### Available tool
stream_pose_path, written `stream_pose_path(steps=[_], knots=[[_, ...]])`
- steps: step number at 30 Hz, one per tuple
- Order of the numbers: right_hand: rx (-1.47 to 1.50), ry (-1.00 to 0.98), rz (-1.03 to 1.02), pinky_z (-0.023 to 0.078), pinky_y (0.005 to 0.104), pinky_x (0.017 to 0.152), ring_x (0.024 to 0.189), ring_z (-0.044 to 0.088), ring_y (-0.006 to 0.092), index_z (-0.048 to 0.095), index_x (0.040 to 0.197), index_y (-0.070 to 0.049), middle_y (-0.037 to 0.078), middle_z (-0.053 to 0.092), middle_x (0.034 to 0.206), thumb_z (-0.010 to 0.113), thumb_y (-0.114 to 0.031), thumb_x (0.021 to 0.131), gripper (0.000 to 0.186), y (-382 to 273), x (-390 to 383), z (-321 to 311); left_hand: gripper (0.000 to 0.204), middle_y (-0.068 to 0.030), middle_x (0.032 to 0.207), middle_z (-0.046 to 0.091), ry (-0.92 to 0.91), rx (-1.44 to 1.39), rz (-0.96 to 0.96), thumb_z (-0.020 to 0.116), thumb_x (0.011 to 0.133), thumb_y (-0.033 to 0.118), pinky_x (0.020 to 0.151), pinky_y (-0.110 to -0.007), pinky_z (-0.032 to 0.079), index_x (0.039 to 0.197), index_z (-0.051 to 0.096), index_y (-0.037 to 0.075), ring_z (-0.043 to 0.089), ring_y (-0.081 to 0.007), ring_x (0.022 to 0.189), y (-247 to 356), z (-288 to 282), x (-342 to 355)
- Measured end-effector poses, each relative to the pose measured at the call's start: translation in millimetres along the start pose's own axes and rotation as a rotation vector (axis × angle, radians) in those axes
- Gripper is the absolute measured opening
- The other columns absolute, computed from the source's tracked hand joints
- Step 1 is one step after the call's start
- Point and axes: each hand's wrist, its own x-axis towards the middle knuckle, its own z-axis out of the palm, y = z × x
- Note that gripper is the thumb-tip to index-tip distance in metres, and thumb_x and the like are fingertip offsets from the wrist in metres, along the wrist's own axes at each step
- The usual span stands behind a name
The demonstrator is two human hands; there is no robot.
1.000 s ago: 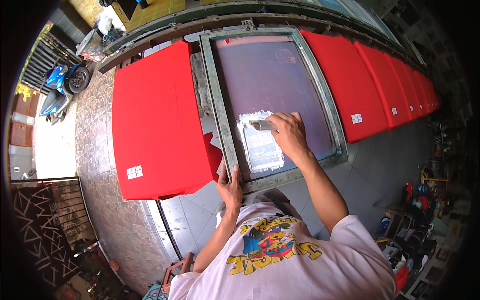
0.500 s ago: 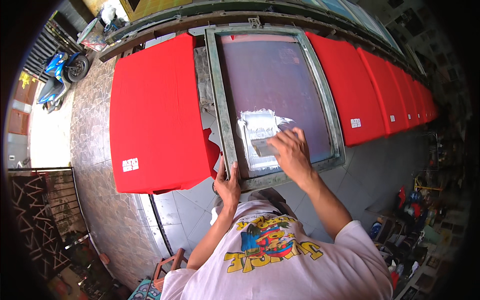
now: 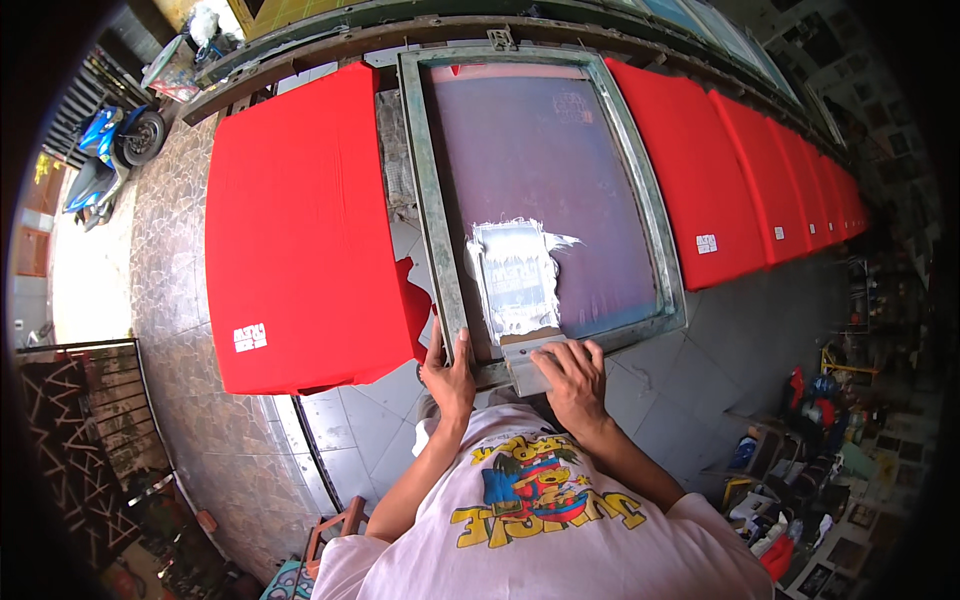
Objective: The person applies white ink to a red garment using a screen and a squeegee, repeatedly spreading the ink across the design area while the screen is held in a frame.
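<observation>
A screen printing frame (image 3: 425, 200) lies in front of me, its mesh (image 3: 540, 150) purple-grey. White ink (image 3: 515, 270) covers a patch at the mesh's near left part, with a ragged far edge. My right hand (image 3: 575, 380) is closed on a flat squeegee (image 3: 527, 372), which stands tilted at the frame's near edge. My left hand (image 3: 450, 380) grips the frame's near left corner, fingers along both sides of the rail. Red fabric (image 3: 300, 230) with a small white print lies stretched to the left; its loose edge bunches beside my left hand.
More red fabric pieces (image 3: 670, 170) with small white prints run in a row to the right. A metal rail (image 3: 300, 85) passes along the far side. A blue motorbike (image 3: 105, 155) stands far left; assorted clutter (image 3: 800, 480) lies at lower right. Tiled floor (image 3: 350, 440) shows below.
My right hand has drawn the squeegee toward me, from the middle of the white patch to the near frame edge. My left hand stays at the frame corner.
</observation>
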Motion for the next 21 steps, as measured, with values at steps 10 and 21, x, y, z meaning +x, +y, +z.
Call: stream_pose_path(steps=[10, 21], knots=[[0.001, 0.056, -0.033, 0.042, 0.0432, 0.094, 0.099, 0.065, 0.0258, 0.074, 0.102, -0.009, 0.006, 0.072, 0.1, 0.068, -0.002, 0.086, 0.019, 52.3, 136.0, 26.8, 0.058, -0.0137, 0.134, 0.067, -0.023, 0.005, -0.002, 0.072, 0.102, 0.019, 0.102, -0.026, 0.046, 0.15, 0.051, -0.007, 0.061, -0.0123, 0.116, 2.3, -0.8, 2.0], [-0.051, -0.075, -0.028, 0.039, 0.0497, 0.107, 0.108, 0.06, 0.0274, 0.069, 0.117, -0.007, 0.009, 0.062, 0.11, 0.065, -0.007, 0.089, 0.029, 4.8, 35.7, -28.8, 0.06, -0.0139, 0.129, 0.071, -0.01, -0.024, 0.051, 0.073, 0.101, 0.02, 0.099, -0.026, 0.048, 0.15, 0.05, -0.006, 0.063, -0.0122, 0.11, 1.0, 4.3, 0.9]])
